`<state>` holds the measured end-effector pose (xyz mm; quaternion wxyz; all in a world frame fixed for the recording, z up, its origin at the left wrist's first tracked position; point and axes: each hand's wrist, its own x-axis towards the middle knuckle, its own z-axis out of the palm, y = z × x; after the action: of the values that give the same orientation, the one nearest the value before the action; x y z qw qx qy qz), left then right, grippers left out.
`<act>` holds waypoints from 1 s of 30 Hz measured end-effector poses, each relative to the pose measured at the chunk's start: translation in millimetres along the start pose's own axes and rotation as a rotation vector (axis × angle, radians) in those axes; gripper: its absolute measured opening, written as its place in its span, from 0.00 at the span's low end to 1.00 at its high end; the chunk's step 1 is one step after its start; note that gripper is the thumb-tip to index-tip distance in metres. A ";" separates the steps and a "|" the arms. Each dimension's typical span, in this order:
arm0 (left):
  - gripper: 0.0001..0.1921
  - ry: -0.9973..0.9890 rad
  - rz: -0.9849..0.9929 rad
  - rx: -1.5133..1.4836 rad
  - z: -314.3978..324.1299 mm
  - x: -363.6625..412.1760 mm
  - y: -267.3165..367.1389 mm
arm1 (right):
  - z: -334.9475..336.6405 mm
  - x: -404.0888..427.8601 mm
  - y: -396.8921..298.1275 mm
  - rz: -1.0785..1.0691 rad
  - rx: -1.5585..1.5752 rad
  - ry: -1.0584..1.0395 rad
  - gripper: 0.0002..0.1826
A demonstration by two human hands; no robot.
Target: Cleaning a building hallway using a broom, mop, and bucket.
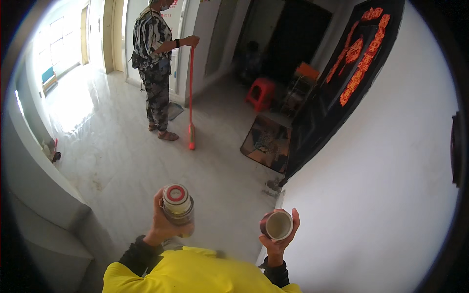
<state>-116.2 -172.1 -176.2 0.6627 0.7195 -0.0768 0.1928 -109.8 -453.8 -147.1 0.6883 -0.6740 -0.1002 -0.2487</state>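
My left hand [161, 225] is wrapped around a vacuum flask [179, 210], at the lower left of the middle. The flask stands roughly upright, its pale stopper ringed in red facing up towards me. To the right, near the white wall, my right hand [279, 245] grips a cup [279, 225] with a reddish outside and a pale inside. The cup's mouth faces me; whether it holds any liquid, I cannot tell. The flask and the cup are well apart.
A person [155, 66] stands ahead on the pale floor, holding a red pole [191, 91]. A doormat [267, 143] lies by a dark door [344, 73] with red decorations. Behind it are a red plastic stool [260, 93] and a rack [298, 88]. White wall [370, 194] runs along my right.
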 end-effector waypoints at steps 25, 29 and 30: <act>0.51 0.034 -0.050 0.004 -17.5 -13.8 1.4 | 14.2 2.9 17.4 -0.112 0.127 -0.110 0.52; 0.50 0.096 -0.055 0.047 -16.9 -14.3 2.7 | 15.4 3.9 18.9 -0.145 0.120 -0.125 0.52; 0.50 0.095 -0.055 0.049 -17.8 -14.5 4.0 | 16.1 4.1 18.8 -0.145 0.121 -0.124 0.52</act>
<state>-134.0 -157.1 -177.2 0.6529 0.7273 -0.0208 0.2105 -94.1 -439.5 -160.5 0.7005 -0.6362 -0.2059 -0.2493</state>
